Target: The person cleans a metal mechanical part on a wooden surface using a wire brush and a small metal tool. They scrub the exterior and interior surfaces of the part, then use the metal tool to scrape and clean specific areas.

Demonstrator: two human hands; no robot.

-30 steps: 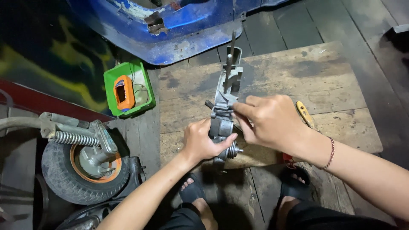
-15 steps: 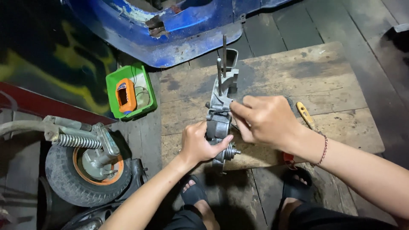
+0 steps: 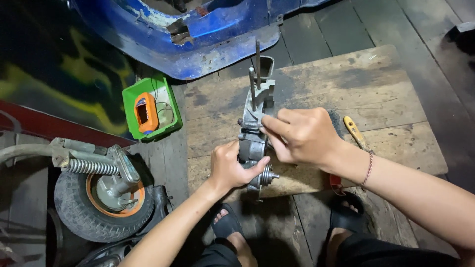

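left hand (image 3: 231, 167) grips engine casing (image 3: 256, 129); right hand (image 3: 302, 136) pinches its middle.

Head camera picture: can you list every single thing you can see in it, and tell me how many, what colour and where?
metal engine part: one, grey, stood on edge on the wooden board, studs pointing away
wooden board: one, brown and stained, on the dark plank floor
yellow-handled tool: one, on the board to the right of the right hand
green tray: one, left of the board
orange device: one, lying in the tray
small wheel: one, black tyre with orange hub, lower left
spring: one, silver, over the wheel
blue body panel: one, chipped, top
sandals: two, black, bottom
left hand: grips the part's lower end
right hand: pinches its middle; cord bracelet on the wrist
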